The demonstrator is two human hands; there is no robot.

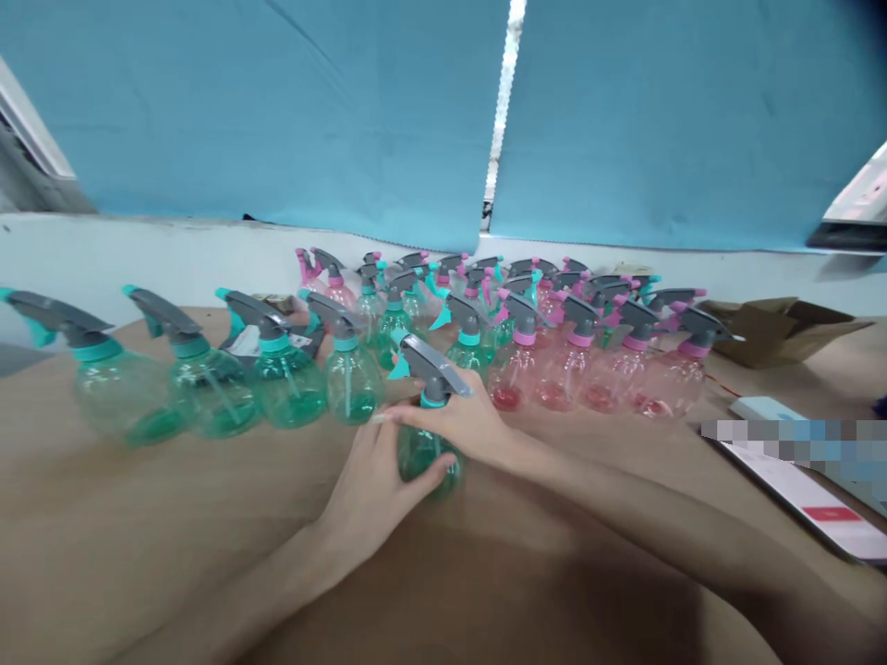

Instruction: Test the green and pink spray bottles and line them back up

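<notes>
A green spray bottle (pixel 420 453) with a grey and turquoise trigger head stands upright in front of me, both hands on it. My left hand (pixel 378 480) wraps round the lower body, its thumb across the front. At the turquoise collar, my right hand (pixel 475 420) grips the neck just under the spray head; some of its fingers are hidden behind the bottle. Just beyond the left hand is another green bottle (pixel 353 383) in a front row. A pink bottle (pixel 511 379) stands behind the right hand. Small amounts of coloured liquid show in several bottles.
Several more green and pink spray bottles (pixel 225 392) form rows across the wooden table (pixel 228 517). At the right lie a phone (pixel 783 485) with a lit screen and an open brown cardboard box (pixel 762 332). A blue curtain (pixel 311 120) hangs behind.
</notes>
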